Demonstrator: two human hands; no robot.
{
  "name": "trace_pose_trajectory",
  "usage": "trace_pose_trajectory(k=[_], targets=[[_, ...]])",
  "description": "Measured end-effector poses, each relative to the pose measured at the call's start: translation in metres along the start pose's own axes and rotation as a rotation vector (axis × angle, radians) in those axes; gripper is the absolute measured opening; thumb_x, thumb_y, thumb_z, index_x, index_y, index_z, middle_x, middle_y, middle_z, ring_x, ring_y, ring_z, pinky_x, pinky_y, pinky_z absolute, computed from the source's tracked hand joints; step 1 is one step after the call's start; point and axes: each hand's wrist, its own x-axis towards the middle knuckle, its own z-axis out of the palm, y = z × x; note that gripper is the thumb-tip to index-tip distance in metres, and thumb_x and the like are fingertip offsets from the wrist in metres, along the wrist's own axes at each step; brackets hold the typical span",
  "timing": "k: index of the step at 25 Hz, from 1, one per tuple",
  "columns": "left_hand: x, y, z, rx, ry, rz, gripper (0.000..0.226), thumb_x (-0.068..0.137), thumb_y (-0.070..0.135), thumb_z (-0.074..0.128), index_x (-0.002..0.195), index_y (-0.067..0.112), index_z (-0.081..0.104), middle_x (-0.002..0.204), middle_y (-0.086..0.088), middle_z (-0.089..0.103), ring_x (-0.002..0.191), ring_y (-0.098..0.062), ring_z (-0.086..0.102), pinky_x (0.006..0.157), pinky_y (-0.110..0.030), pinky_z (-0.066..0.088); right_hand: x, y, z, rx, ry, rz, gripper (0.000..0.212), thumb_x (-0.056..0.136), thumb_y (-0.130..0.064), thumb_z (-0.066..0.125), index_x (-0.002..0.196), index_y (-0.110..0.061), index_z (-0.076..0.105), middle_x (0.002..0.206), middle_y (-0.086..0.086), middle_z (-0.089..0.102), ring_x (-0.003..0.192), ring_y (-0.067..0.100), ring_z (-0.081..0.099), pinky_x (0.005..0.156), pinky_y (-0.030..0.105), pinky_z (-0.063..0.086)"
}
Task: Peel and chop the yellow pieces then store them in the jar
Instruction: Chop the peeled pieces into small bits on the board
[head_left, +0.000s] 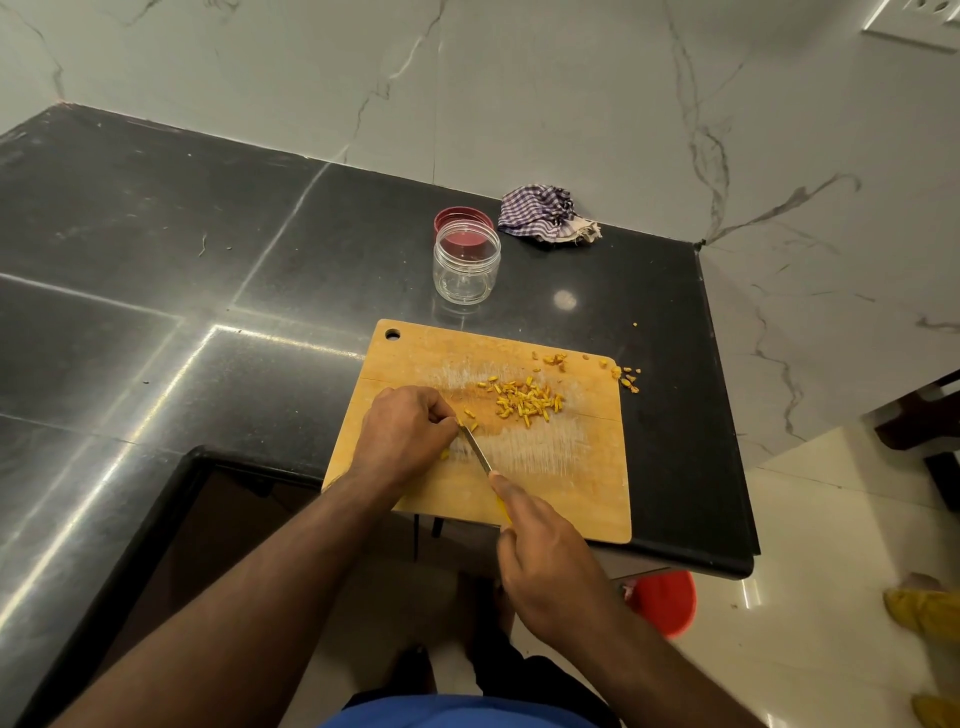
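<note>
One cutting board (571, 467), one knife (477, 451), one jar (466, 267), one lid (460, 217), one cloth (545, 214), perhaps forty yellow pieces (524, 400)

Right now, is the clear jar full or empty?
Empty: the jar stands upright and lidless, its clear walls show nothing inside, and the chopped yellow pieces lie on the cutting board.

We see bare counter (156, 260) left of the cutting board (571, 467); the jar (466, 262) and cloth (545, 213) crowd behind it.
</note>
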Motion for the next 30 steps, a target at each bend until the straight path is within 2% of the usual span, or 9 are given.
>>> trace_pose_trajectory(k=[3,7,11,16,21,23,26,30], targets=[[0.0,0.0,-0.001,0.006,-0.015,0.006,0.007,0.086,0.022,0.07,0.082,0.024,0.075,0.08,0.013,0.068,0.073,-0.004,0.06,0.062,-0.023,0.049,0.0,-0.002,-0.005,0.043,0.045,-0.004,0.053,0.103,-0.023,0.037,0.154,-0.028,0.024,0.151,-0.008,0.039,0.127,-0.005,0.035,0.108,0.014,0.028],[-0.001,0.003,-0.002,0.013,-0.014,0.006,0.009,0.085,0.02,0.068,0.08,0.023,0.074,0.078,0.012,0.068,0.071,-0.005,0.06,0.059,-0.022,0.048,0.012,-0.008,-0.004,0.036,0.054,-0.025,0.054,0.103,-0.021,0.036,0.155,-0.026,0.023,0.153,-0.007,0.036,0.136,0.002,0.033,0.108,0.011,0.023],[-0.001,0.003,-0.003,0.01,-0.01,-0.004,0.01,0.085,0.02,0.068,0.078,0.024,0.073,0.077,0.012,0.067,0.069,-0.005,0.06,0.056,-0.021,0.044,0.022,-0.009,-0.002,0.024,0.019,-0.011,0.054,0.103,-0.022,0.036,0.155,-0.026,0.021,0.153,-0.004,0.037,0.136,0.007,0.035,0.109,0.017,0.027],[0.0,0.003,-0.002,0.01,-0.002,-0.004,0.01,0.085,0.023,0.068,0.077,0.027,0.072,0.076,0.013,0.067,0.072,-0.006,0.061,0.058,-0.023,0.046,0.022,-0.003,0.003,0.048,-0.007,-0.008,0.054,0.103,-0.022,0.037,0.155,-0.026,0.023,0.155,-0.005,0.036,0.138,0.006,0.035,0.113,0.022,0.03],[-0.001,0.005,-0.004,0.005,-0.009,-0.017,0.008,0.086,0.021,0.069,0.079,0.025,0.072,0.075,0.013,0.066,0.07,-0.005,0.06,0.057,-0.02,0.046,0.004,0.006,0.001,0.123,0.018,0.017,0.051,0.103,-0.02,0.041,0.152,-0.028,0.03,0.152,-0.01,0.04,0.13,-0.007,0.033,0.108,0.008,0.024],[0.0,0.005,-0.011,0.001,-0.071,-0.021,0.01,0.088,0.019,0.067,0.082,0.026,0.071,0.078,0.014,0.066,0.072,-0.005,0.06,0.056,-0.017,0.042,-0.001,0.009,0.0,0.141,0.053,0.028,0.051,0.102,-0.019,0.042,0.152,-0.029,0.032,0.149,-0.011,0.041,0.126,-0.009,0.033,0.107,0.009,0.027],[0.004,0.004,-0.024,-0.015,-0.18,-0.023,0.017,0.092,0.014,0.062,0.098,0.022,0.075,0.092,0.013,0.065,0.085,-0.004,0.059,0.061,-0.014,0.04,-0.001,0.011,-0.004,0.156,0.106,0.038,0.051,0.102,-0.019,0.042,0.151,-0.03,0.032,0.148,-0.012,0.041,0.126,-0.008,0.034,0.108,0.013,0.031],[0.003,0.002,-0.03,-0.049,-0.17,-0.04,0.018,0.094,0.016,0.062,0.106,0.02,0.075,0.103,0.008,0.068,0.09,-0.005,0.059,0.063,-0.013,0.041,0.004,0.007,-0.002,0.13,0.047,-0.008,0.051,0.102,-0.021,0.041,0.151,-0.031,0.031,0.149,-0.012,0.041,0.13,-0.003,0.038,0.11,0.02,0.034]])
